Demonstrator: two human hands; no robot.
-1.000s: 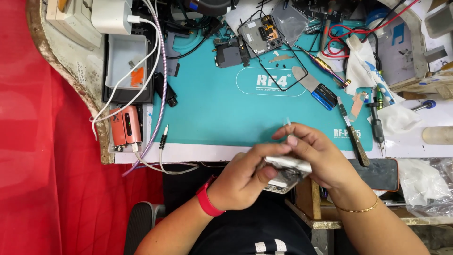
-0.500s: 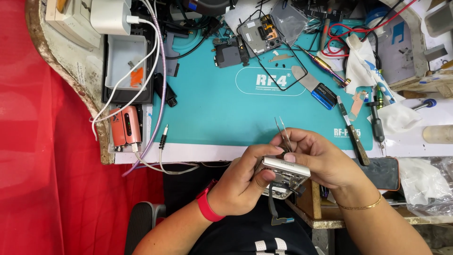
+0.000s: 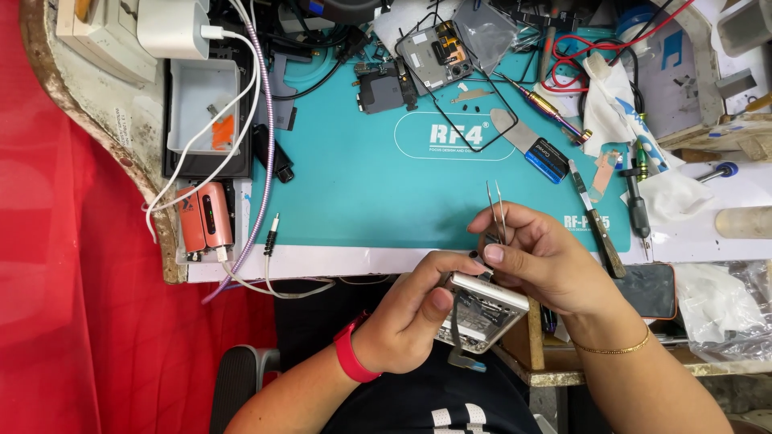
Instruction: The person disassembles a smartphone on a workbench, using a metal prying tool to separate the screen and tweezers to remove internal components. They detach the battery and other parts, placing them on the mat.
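- The left hand (image 3: 410,321) is closed around an opened phone (image 3: 481,309), gripping its near side just off the table edge, above the lap.
- The right hand (image 3: 547,265) pinches tweezers (image 3: 494,210), tips pointing away, and its fingers touch the phone's top.
- Beyond lies a teal mat (image 3: 362,185).
- Farther back rest a blue-handled spatula (image 3: 531,146) and a phone frame (image 3: 438,52).
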